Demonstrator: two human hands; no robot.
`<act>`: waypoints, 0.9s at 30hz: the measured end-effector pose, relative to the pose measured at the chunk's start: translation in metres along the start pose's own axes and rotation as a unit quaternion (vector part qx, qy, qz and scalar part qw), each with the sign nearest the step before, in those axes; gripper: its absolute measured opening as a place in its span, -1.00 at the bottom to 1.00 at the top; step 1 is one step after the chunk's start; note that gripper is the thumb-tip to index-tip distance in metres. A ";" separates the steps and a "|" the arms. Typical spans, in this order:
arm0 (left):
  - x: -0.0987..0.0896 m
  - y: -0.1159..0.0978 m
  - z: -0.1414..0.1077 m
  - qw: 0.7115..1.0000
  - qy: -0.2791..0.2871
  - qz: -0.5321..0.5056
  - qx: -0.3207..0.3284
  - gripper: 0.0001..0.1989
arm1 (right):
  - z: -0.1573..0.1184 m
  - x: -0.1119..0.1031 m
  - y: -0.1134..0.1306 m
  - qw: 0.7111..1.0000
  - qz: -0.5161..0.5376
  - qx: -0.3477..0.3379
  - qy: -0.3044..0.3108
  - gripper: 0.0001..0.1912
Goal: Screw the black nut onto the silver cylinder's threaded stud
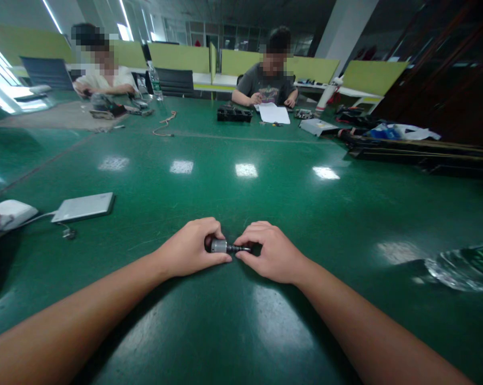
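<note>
A small silver metal cylinder (219, 246) with a thin dark ribbed shaft (238, 248) lies sideways just above the green table (209, 176), near the middle of the view. Around the cylinder, on its left end, the thumb and fingers of my left hand (191, 248) are closed. My right hand (273, 252) pinches the shaft at the right end between thumb and fingers. Only a small gap separates the two hands. The fingers partly cover both ends of the part.
A silver box (83, 207) with a cable and a white device (15, 214) lie at the left. At the right edge lies a clear plastic bottle (461, 267). Two people sit across the table, near a black box (234, 114) and white paper (273, 113).
</note>
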State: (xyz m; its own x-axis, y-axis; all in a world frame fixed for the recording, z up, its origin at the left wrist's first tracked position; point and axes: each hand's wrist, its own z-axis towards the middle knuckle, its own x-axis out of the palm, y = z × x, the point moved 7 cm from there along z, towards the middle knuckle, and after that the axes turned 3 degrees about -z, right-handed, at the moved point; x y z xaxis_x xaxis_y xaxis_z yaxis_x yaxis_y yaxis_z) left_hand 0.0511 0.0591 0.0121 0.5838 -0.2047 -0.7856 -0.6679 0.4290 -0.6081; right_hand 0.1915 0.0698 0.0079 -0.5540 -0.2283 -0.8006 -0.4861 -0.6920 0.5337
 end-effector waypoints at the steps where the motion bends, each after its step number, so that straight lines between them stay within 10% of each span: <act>1: 0.000 0.000 0.000 1.000 0.001 0.000 -0.001 -0.70 | 0.000 0.000 0.000 1.000 0.000 0.000 0.000 -0.90; 27: -0.003 0.002 -0.001 1.000 -0.016 0.013 0.003 -0.71 | -0.001 -0.005 -0.007 1.000 -0.009 0.003 -0.005 -0.91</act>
State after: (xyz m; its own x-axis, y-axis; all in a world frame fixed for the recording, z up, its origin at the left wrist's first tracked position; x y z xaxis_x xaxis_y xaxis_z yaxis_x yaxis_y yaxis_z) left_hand 0.0471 0.0598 0.0129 0.5802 -0.1649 -0.7976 -0.6812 0.4384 -0.5863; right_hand 0.1982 0.0756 0.0081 -0.5517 -0.2096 -0.8073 -0.5005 -0.6911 0.5215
